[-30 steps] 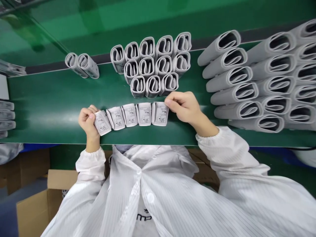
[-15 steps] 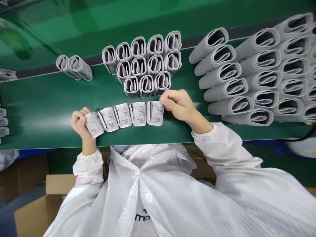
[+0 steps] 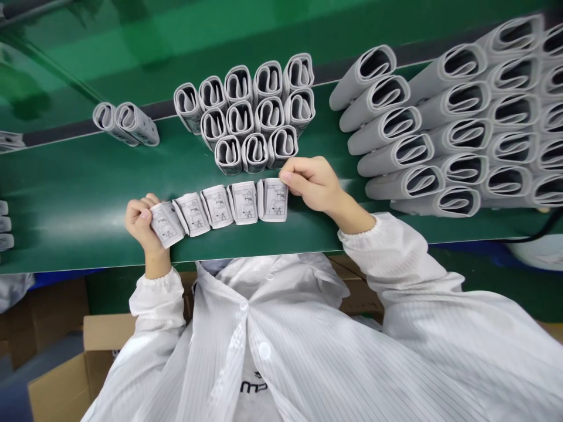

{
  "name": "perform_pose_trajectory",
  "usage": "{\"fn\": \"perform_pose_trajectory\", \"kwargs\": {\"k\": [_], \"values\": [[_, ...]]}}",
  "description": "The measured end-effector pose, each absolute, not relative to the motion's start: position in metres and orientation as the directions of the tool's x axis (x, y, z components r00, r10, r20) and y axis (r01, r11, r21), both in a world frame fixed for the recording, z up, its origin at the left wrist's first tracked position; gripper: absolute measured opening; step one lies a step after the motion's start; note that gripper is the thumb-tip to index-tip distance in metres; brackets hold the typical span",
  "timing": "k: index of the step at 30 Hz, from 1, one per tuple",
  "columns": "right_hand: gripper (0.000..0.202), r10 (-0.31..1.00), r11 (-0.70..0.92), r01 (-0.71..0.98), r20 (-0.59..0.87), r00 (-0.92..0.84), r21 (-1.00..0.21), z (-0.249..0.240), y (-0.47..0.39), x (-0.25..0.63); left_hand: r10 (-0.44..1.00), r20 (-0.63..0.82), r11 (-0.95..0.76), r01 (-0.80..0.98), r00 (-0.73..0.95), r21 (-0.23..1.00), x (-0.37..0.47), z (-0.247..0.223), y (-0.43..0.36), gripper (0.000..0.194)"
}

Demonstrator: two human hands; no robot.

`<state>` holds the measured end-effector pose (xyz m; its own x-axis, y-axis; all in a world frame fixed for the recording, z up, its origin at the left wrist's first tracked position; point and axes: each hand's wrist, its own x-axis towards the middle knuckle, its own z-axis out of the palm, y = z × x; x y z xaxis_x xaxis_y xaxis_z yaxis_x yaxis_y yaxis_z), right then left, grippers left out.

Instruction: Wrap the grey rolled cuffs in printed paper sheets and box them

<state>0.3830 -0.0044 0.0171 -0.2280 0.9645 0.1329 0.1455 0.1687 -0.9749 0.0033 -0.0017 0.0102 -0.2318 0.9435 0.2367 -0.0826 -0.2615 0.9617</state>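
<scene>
A row of several folded grey cuffs (image 3: 217,206), printed with line drawings and looking like blood pressure cuffs, lies along the front of the green bench. The leftmost printed cuff (image 3: 167,224) is tilted, and my left hand (image 3: 144,221) is closed round its left side, thumb on top. At the other end stands the rightmost printed cuff (image 3: 275,200). My right hand (image 3: 313,183) pinches its upper right corner between thumb and fingers. Just behind the row, rolled cuffs (image 3: 254,153) are stacked with their coiled ends facing me.
To the right lie many larger rolled grey cuffs (image 3: 396,149) in stacked rows. Two rolled cuffs (image 3: 136,124) sit at the back left of the green bench (image 3: 79,217). More grey pieces (image 3: 5,224) show at the left edge. An open cardboard box (image 3: 59,384) stands below the bench.
The view has shifted slightly, so the bench items appear a little further left. Both hands keep their hold on the two ends of the row.
</scene>
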Motion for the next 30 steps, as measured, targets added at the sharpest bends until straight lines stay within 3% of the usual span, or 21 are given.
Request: {"fn": "perform_pose_trajectory", "kwargs": {"k": [8, 12, 14, 16, 19, 21, 23, 25, 26, 28, 30], "values": [[0.068, 0.972, 0.073, 0.105, 0.047, -0.229, -0.992, 0.017, -0.007, 0.381, 0.934, 0.28, -0.306, -0.092, -0.222, 0.948, 0.001, 0.004, 0.001, 0.08], [0.06, 0.963, 0.202, 0.15, 0.168, -0.212, -0.968, 0.01, -0.005, 0.387, 0.899, 0.385, -0.396, -0.012, -0.207, 0.918, -0.004, -0.003, -0.003, 0.073], [0.051, 0.919, 0.37, 0.217, 0.321, -0.229, -0.904, 0.012, -0.006, 0.396, 0.839, 0.536, -0.523, 0.128, -0.094, 0.842, -0.007, -0.006, -0.006, 0.07], [0.042, 0.847, 0.519, 0.289, 0.438, -0.302, -0.804, 0.022, -0.009, 0.406, 0.752, 0.644, -0.653, 0.292, 0.138, 0.699, -0.01, -0.006, -0.011, 0.063], [0.035, 0.814, 0.577, 0.437, 0.442, -0.377, -0.69, 0.048, -0.009, 0.417, 0.647, 0.656, -0.753, 0.463, 0.389, 0.468, -0.003, 0.001, -0.022, 0.046], [0.029, 0.844, 0.536, 0.536, 0.419, -0.334, -0.652, 0.067, 0.001, 0.416, 0.597, 0.71, -0.755, 0.559, 0.373, 0.342, 0.012, 0.009, -0.034, 0.04], [0.021, 0.863, 0.5, 0.598, 0.421, -0.279, -0.627, 0.081, 0.025, 0.407, 0.539, 0.799, -0.74, 0.602, 0.265, 0.3, 0.037, 0.016, -0.051, 0.034], [0.03, 0.873, 0.475, 0.651, 0.41, -0.265, -0.591, 0.085, 0.062, 0.394, 0.576, 0.8, -0.751, 0.498, 0.17, 0.434, 0.068, 0.019, -0.071, 0.021], [0.044, 0.883, 0.457, 0.69, 0.382, -0.274, -0.561, 0.084, 0.081, 0.386, 0.642, 0.732, -0.746, 0.403, 0.229, 0.529, 0.084, 0.02, -0.081, 0.016], [0.07, 0.914, 0.403, 0.777, 0.26, -0.311, -0.484, 0.078, 0.115, 0.37, 0.788, 0.503, -0.613, 0.374, 0.355, 0.696, 0.11, 0.016, -0.096, 0.008], [0.078, 0.936, 0.349, 0.845, 0.107, -0.336, -0.404, 0.071, 0.134, 0.36, 0.883, 0.276, -0.434, 0.439, 0.379, 0.786, 0.124, 0.01, -0.103, 0.036]]}}
